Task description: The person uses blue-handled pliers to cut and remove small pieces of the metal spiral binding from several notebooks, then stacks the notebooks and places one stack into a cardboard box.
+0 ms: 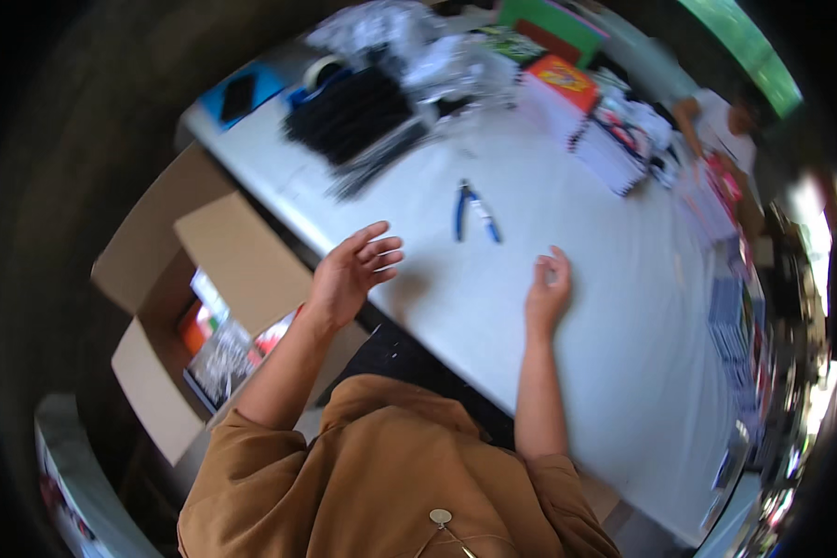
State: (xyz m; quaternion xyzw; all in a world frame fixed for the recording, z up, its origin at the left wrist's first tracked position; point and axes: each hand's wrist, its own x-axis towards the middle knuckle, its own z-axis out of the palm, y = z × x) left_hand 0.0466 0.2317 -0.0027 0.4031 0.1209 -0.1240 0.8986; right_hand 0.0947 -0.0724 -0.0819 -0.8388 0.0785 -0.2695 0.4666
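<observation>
My left hand (352,270) hovers by the near edge of the white-covered table (614,298), palm turned inward and fingers apart, with nothing in it. Over the tabletop to the right, my right hand (549,290) has its fingers curled loosely with a gap toward the thumb; no object shows in it. Between the two hands and farther off lies a pair of blue-handled pliers or cutters (475,214), jaws pointing away from me. Neither hand touches this tool.
An open cardboard box (242,260) with packets inside stands left of the table. Black wire-like bundles (349,116), clear plastic bags (456,70) and a blue folder with a phone (239,95) lie at the far left. Spiral-bound notebooks (567,102) are stacked far right; another person (721,130) sits beyond.
</observation>
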